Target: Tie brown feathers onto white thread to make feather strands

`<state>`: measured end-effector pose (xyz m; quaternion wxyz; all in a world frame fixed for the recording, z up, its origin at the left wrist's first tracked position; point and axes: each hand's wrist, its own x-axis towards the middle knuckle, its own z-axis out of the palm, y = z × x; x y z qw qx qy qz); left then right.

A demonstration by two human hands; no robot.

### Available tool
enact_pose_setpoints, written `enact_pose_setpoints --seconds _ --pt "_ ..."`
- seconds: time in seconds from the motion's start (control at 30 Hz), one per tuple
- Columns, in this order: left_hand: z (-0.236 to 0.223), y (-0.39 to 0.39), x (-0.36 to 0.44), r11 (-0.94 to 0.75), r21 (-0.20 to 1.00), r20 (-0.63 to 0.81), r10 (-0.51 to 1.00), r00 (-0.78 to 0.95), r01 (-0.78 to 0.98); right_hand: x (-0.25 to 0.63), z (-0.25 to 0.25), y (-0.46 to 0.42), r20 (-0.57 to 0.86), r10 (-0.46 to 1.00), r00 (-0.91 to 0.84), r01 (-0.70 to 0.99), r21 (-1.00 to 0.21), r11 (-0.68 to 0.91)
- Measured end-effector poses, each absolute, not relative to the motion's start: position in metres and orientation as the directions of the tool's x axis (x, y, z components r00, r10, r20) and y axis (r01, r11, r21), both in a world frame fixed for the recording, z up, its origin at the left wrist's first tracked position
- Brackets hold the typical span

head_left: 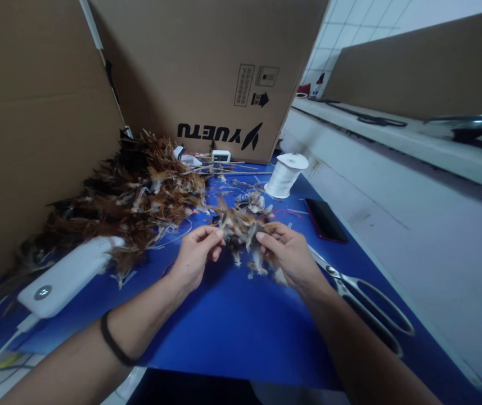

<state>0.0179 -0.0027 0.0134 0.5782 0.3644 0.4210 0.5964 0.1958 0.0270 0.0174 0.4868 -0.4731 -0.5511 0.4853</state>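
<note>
Over the blue tabletop (232, 320) my two hands hold a small bunch of brown and grey feathers (241, 225) between them. My left hand (198, 253) pinches its left side with thumb and curled fingers. At its right side, my right hand (287, 250) grips pale feathers between thumb and forefinger, the other fingers folded behind. Fluffy feather ends hang down between the hands. To the left lies a big heap of brown and black feathers (139, 191). A pair of scissors (363, 298) rests beside my right forearm, its blades partly hidden by that hand.
A white power bank (70, 275) with a cable lies at the left. At the right are a white spool (286, 175) and a dark phone (325, 219). Thin sticks (232, 167) lie at the back. Large cardboard boxes (207, 67) and a white wall ledge (363, 115) bound the table.
</note>
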Motion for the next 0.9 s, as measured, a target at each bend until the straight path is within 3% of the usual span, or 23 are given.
enact_pose_setpoints --seconds 0.17,0.43,0.9 --pt "0.0117 -0.0028 0.0178 0.061 0.913 -0.075 0.997 -0.019 -0.404 0.1937 0.0208 0.0260 0.014 0.999 -0.038 -0.036 -0.999 0.012" --pt "0.0105 -0.0046 0.0188 0.107 0.902 -0.100 0.994 0.037 -0.418 0.1947 0.0220 0.0252 0.022 0.999 -0.030 0.027 -0.999 0.023" --pt "0.0097 -0.0056 0.0190 0.179 0.883 -0.149 0.984 0.102 -0.434 0.1977 0.0185 0.0255 0.147 0.988 -0.054 0.138 -0.978 0.153"
